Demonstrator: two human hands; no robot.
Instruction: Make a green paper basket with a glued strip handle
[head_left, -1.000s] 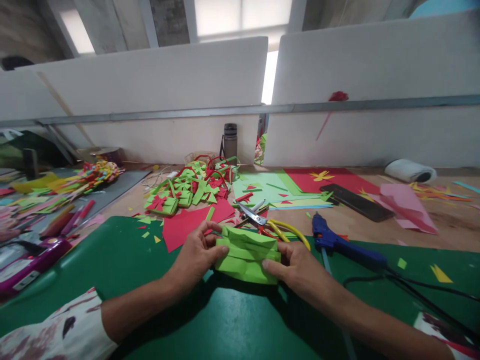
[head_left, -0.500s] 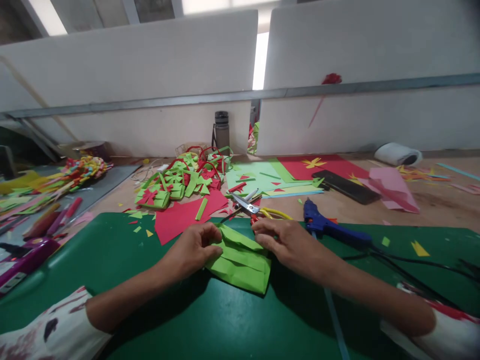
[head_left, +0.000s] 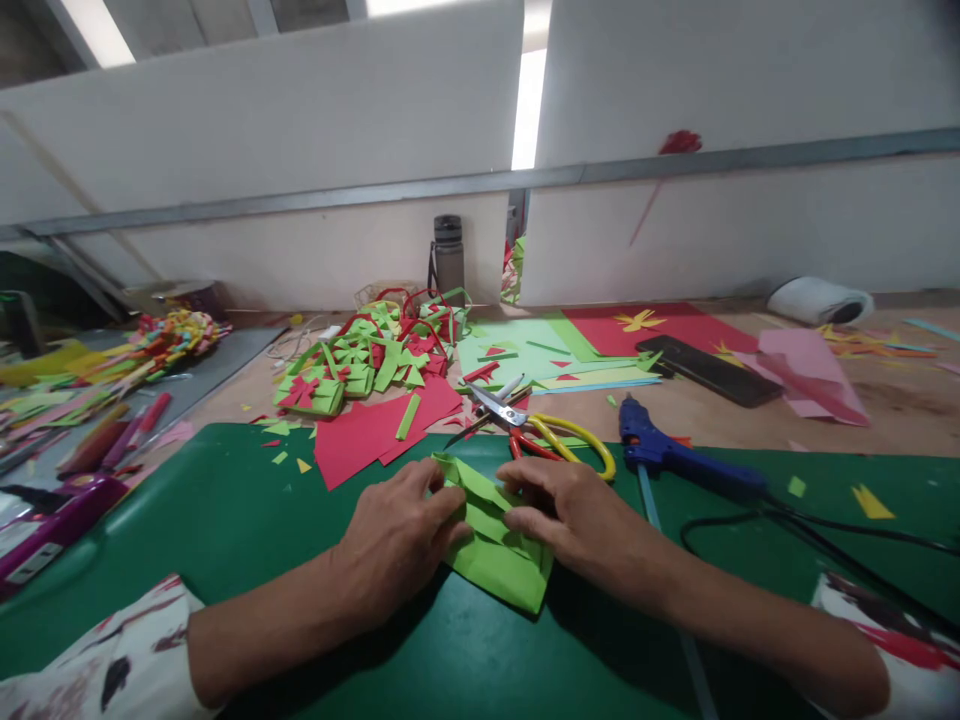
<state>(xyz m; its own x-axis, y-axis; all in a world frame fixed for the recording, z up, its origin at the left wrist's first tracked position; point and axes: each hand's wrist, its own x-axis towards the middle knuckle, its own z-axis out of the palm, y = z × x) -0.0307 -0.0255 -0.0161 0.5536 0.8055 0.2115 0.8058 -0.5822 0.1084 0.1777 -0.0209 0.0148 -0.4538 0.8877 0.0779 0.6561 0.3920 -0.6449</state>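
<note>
A folded piece of bright green paper [head_left: 499,560], shaped like a small flat bag with creased flaps, is held tilted above the green mat [head_left: 315,650]. My left hand [head_left: 405,525] pinches its left edge between thumb and curled fingers. On the other side, my right hand [head_left: 574,515] grips the upper right edge, thumb in front and fingers behind. Just beyond the paper lie scissors [head_left: 574,440] with red and yellow handles. To the right of my right hand is a blue glue gun [head_left: 679,460] with its cable trailing off.
Behind on the left is a pile of small green and red paper bags [head_left: 367,360]. Red card [head_left: 360,435], a dark phone [head_left: 709,370], pink paper [head_left: 814,375] and a grey bottle [head_left: 449,260] stand or lie farther back. A purple tool [head_left: 56,525] lies at far left.
Both hands have shifted slightly with the green paper, and my left hand has moved farther over its left side. The scissors' handles, partly covered before, now show more fully.
</note>
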